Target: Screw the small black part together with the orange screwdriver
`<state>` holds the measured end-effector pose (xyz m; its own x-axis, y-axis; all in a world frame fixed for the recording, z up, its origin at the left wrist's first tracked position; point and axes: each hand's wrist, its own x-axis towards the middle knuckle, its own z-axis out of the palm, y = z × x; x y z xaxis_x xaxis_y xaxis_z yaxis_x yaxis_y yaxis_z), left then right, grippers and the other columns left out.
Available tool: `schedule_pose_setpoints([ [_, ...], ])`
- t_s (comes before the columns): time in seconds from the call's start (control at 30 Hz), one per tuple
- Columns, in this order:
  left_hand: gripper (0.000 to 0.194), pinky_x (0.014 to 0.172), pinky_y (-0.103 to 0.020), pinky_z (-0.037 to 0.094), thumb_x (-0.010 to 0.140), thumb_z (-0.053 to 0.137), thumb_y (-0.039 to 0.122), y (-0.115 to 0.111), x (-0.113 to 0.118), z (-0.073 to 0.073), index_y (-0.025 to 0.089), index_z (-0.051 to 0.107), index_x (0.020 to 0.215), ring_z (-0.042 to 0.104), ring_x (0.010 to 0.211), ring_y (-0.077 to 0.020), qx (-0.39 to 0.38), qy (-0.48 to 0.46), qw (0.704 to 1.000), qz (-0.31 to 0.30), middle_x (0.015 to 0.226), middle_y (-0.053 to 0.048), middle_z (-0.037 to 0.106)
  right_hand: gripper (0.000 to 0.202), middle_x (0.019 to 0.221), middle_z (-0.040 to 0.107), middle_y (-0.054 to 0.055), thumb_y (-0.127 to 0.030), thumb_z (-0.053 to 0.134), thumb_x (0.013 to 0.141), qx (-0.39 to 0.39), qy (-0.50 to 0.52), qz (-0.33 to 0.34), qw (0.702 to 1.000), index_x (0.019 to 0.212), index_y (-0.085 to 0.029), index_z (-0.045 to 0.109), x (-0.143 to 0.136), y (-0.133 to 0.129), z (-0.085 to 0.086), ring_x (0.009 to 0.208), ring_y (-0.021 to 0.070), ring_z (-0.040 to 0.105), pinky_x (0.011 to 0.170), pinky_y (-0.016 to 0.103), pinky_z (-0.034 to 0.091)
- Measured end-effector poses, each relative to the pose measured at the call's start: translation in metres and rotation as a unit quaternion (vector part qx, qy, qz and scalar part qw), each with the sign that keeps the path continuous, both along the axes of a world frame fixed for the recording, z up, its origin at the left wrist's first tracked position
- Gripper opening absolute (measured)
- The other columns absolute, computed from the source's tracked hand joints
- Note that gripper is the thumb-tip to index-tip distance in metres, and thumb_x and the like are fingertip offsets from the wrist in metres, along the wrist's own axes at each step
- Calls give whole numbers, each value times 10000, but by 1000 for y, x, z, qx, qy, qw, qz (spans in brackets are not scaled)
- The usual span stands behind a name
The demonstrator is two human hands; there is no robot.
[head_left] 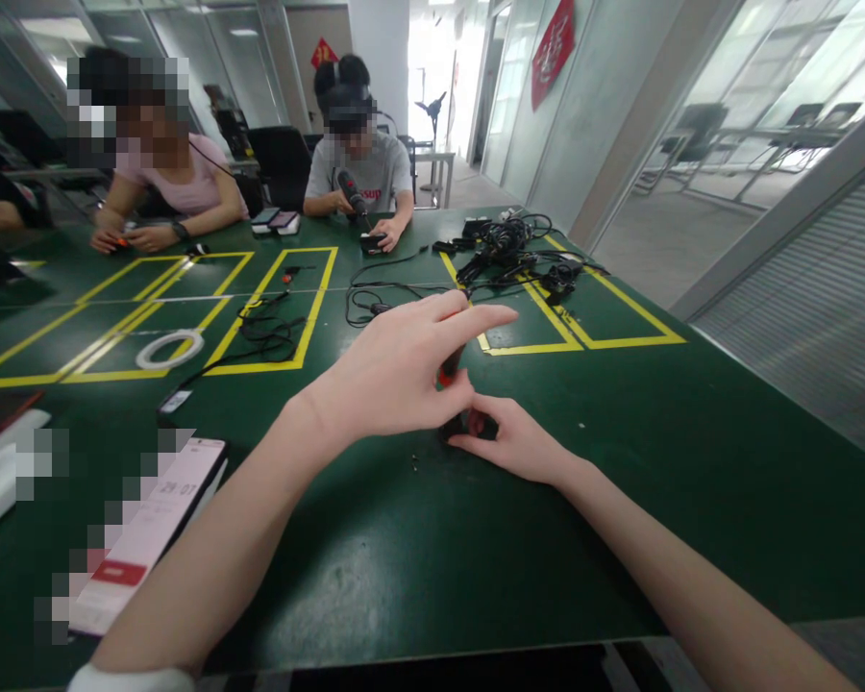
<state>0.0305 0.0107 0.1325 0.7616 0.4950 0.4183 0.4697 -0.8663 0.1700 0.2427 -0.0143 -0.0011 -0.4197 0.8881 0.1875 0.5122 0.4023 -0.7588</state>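
Note:
My left hand [410,360] is closed around an upright screwdriver [447,370] with a black and red handle; its index finger stretches out to the right. The screwdriver's tip is hidden. Just below, my right hand [511,437] pinches a small black part [456,426] against the green table. Fingers cover most of that part, so its exact shape is hard to make out. A few tiny screws [414,463] lie on the table to the left of it.
Black cables [505,245] are heaped at the back right, with another cable [270,332] inside yellow tape lines. A white tape ring [170,349] and a phone [151,529] lie to the left. Across the table [655,461], two people handle small objects, one with a power screwdriver [353,195].

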Motion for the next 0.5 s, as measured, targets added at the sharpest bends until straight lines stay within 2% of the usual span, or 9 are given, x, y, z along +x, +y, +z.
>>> schedule_pose_setpoints([
  [0.2,624,796,-278,573,937,510,173,-3,0,1,283,464,1549,643,820,-131,8,8,1000,20,1274,-68,586,142,763,664,-7,-266,744,876,-2,4,-1,1000,980,-198,676,0,0,1,682,175,623,669,292,490],
  [0.37,673,855,-289,575,911,512,152,-3,0,1,286,448,1567,657,917,-159,12,17,1000,1,1276,-73,591,132,772,669,-9,-271,744,878,2,2,-2,1000,967,-202,675,-1,0,0,682,170,620,672,292,488],
  [0.5,690,822,-295,574,937,511,177,-4,0,1,295,398,1606,647,837,-142,5,27,999,27,1295,-76,584,142,778,675,-3,-269,739,878,-4,2,-1,1000,986,-199,677,-1,0,2,694,177,628,681,300,495],
])
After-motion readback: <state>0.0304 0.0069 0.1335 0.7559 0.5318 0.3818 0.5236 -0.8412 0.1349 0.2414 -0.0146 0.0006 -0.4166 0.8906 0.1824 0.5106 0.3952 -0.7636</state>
